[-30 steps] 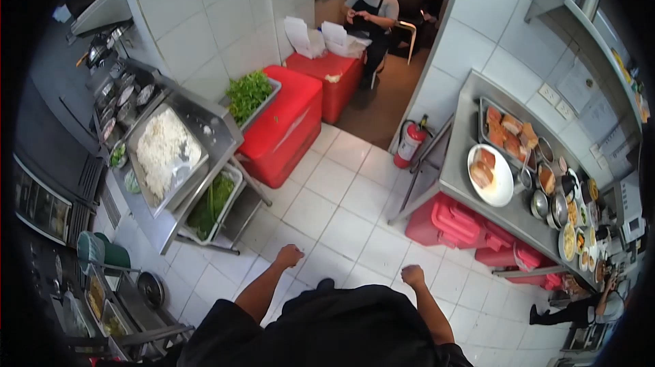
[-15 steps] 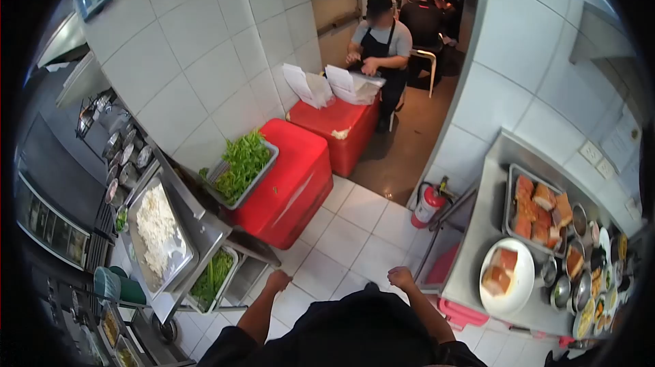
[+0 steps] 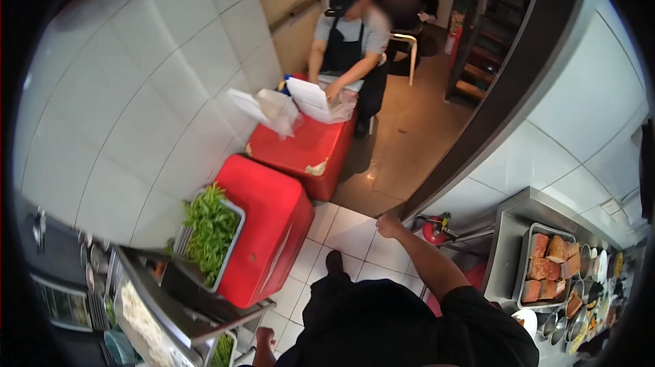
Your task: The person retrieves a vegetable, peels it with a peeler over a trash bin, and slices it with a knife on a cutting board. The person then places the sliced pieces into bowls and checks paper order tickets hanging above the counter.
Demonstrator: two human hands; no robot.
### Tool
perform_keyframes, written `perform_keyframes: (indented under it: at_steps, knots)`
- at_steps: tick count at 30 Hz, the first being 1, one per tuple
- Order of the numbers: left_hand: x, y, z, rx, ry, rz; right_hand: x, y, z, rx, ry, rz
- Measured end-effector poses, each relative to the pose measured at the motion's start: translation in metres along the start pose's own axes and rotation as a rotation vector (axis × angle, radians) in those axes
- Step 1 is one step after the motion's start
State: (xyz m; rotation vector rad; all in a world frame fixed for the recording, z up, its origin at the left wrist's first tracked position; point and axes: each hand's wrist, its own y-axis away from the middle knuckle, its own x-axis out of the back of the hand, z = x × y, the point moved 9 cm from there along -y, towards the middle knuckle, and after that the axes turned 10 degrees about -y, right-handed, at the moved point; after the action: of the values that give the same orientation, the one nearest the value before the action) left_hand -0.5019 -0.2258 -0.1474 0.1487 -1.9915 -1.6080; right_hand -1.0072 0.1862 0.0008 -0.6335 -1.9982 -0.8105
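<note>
My right hand (image 3: 389,226) swings forward over the white floor tiles, its fingers curled into a loose fist with nothing showing in it. The red fire extinguisher (image 3: 434,231) stands just to its right, apart from it. Low in the view, my left hand (image 3: 265,338) hangs at my side, also curled, and I see nothing in it. Beside it is a metal shelf unit whose lower tray of greens (image 3: 222,351) lies close to the hand. Neither hand appears to touch anything. My dark shoe (image 3: 334,262) is ahead of me on the tiles.
A red cooler box (image 3: 273,213) carries a tray of leafy greens (image 3: 210,234). Behind it, a seated person in an apron (image 3: 348,39) handles white packaging (image 3: 310,99) on another red box. A doorway leads onward. At right, a steel counter (image 3: 508,244) holds a meat tray (image 3: 549,268).
I have moved forward towards the doorway, and the view has turned. My right hand has swung forward, my left back. The seated person has reached into the white packaging.
</note>
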Motion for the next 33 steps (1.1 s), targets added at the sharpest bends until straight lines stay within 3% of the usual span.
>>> perform_keyframes:
  at_steps: [3,4,5,6,7,8,9,11,12,14,15,17,19,21,25,28,31,33]
  knots:
    - [0.157,-0.033,0.085,-0.111,-0.276,0.131,0.006,-0.033,0.057,-0.177,-0.063,-0.024]
    - [0.224,-0.021,0.119,-0.087,-0.084,0.36,0.009,-0.039,0.077,-0.264,-0.112,-0.028]
    - [0.283,-0.028,0.162,-0.258,-0.122,0.554,0.013,-0.046,0.09,-0.282,-0.132,-0.013]
    - [0.331,-0.049,0.197,-0.287,-0.056,0.518,0.014,-0.054,0.104,-0.269,-0.12,-0.05]
    - [0.384,-0.035,0.251,-0.533,-0.042,0.79,0.011,-0.062,0.124,-0.259,-0.105,-0.089]
    - [0.44,0.006,0.307,-0.601,-0.096,0.899,0.004,-0.073,0.154,-0.278,-0.123,-0.068]
    - [0.474,-0.004,0.363,-0.645,-0.292,0.747,-0.006,-0.085,0.192,-0.308,-0.044,-0.014]
    - [0.558,0.093,0.45,-0.774,0.123,0.679,0.085,-0.074,0.189,-0.583,-0.176,-0.073]
    - [0.572,0.082,0.483,-0.781,0.101,0.667,0.086,-0.086,0.225,-0.599,-0.195,-0.071]
    - [0.617,0.077,0.532,-0.931,0.218,0.837,0.047,-0.131,0.277,-0.295,0.106,-0.393]
    - [0.638,0.08,0.565,-0.955,0.209,0.862,0.118,-0.129,0.282,-0.546,-0.258,-0.004]
    - [0.626,0.054,0.592,-0.979,0.649,0.286,0.181,-0.138,0.283,-0.594,-0.315,-0.076]
    - [0.646,0.09,0.632,-0.99,0.658,0.25,0.24,-0.164,0.328,-0.655,-0.319,-0.105]
    - [0.663,0.12,0.657,-0.969,0.667,0.201,0.269,-0.209,0.394,-0.573,-0.267,-0.072]
    - [0.692,0.112,0.719,-0.921,0.719,0.056,0.383,-0.204,0.497,-0.787,-0.427,0.418]
    - [0.725,0.101,0.79,-0.988,0.627,-0.015,0.422,-0.184,0.564,-0.853,-0.402,0.501]
    - [0.772,0.095,0.861,-1.089,0.515,-0.009,0.401,-0.149,0.631,-0.98,-0.371,0.497]
    - [0.824,0.106,0.929,-1.194,0.407,0.09,0.371,-0.108,0.659,-0.983,-0.398,0.673]
